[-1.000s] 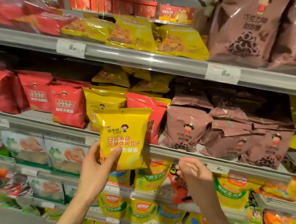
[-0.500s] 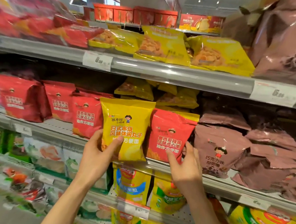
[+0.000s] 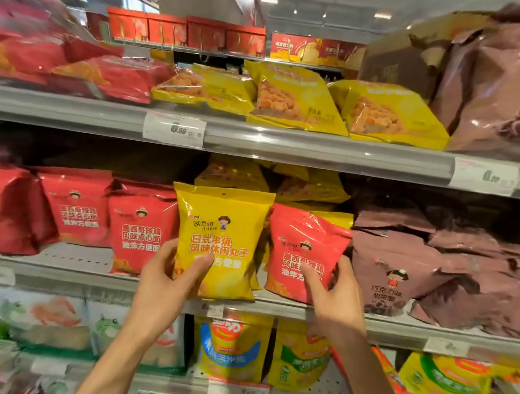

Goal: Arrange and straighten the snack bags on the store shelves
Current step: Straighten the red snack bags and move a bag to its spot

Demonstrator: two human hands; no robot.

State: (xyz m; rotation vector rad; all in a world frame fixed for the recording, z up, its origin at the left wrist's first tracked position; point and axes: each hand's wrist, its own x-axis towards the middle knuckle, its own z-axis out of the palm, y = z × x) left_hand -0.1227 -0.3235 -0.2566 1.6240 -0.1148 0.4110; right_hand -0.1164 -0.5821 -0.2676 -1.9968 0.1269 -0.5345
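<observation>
The left hand (image 3: 166, 286) has its grip closed on the lower left corner of a yellow snack bag (image 3: 219, 240), thumb across the front and fingers behind, holding it upright with its long axis vertical and its bottom edge at the front lip of the middle shelf (image 3: 67, 279). Just to the right of that grip, the right hand (image 3: 334, 304) pinches the lower right corner of a red snack bag (image 3: 302, 252), which leans slightly and sits out of place, with yellow bags showing behind it and brown bags (image 3: 405, 270) further right. The red row (image 3: 90, 211), three bags clearly visible, lies left of the left grip, so the misplaced red bag likely must cross past the yellow one; the right hand is nearer to it.
</observation>
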